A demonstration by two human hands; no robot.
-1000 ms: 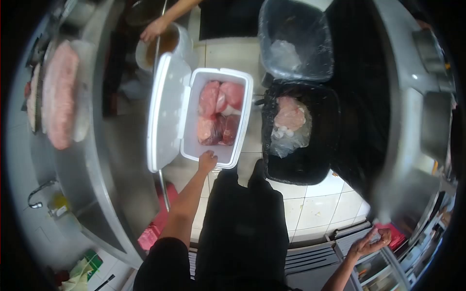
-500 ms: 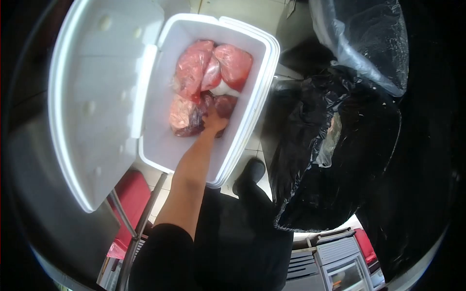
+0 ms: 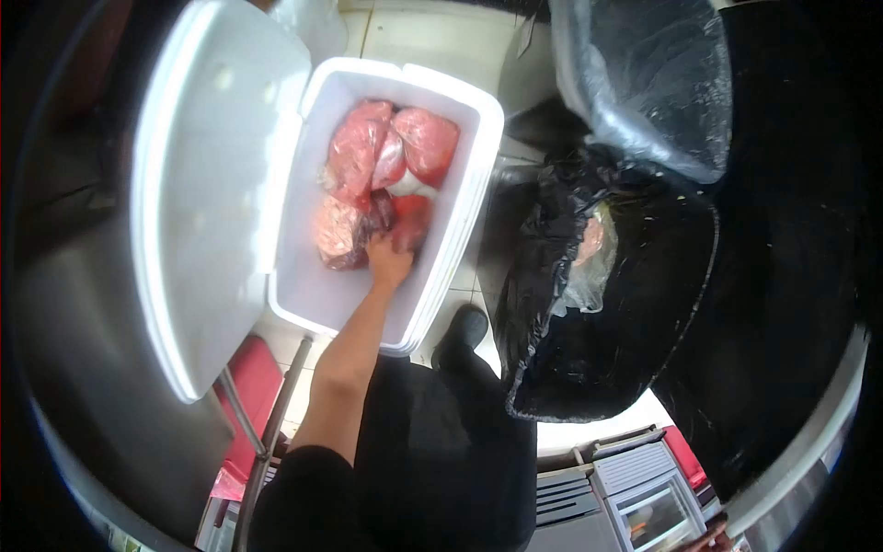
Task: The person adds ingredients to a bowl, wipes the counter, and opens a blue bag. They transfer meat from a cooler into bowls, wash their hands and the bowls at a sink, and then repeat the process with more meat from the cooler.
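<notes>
My left hand [image 3: 390,261] reaches down into a white cooler box [image 3: 299,308] from the lower left. Its fingers are closed against a red piece of meat [image 3: 413,221] near the box's right wall; that piece is blurred, and the fingertips are partly hidden. Just left of the hand lies a pale, fatty piece of meat [image 3: 338,227] in clear wrap. Further up in the box are two larger wrapped red pieces, one on the left [image 3: 357,147] and one on the right [image 3: 427,145]. My right hand is out of view.
The cooler's white lid [image 3: 207,202] stands open on the left. Right of the box is a black bag [image 3: 635,340] with a clear-wrapped piece [image 3: 591,248] in it, and above it a clear plastic liner [image 3: 644,92]. A metal rail [image 3: 276,405] and a dark shoe [image 3: 467,327] are below.
The camera view has shifted. My left hand has drawn slightly back toward the near end of the box, and the meat by its fingers now looks brighter red and blurred.
</notes>
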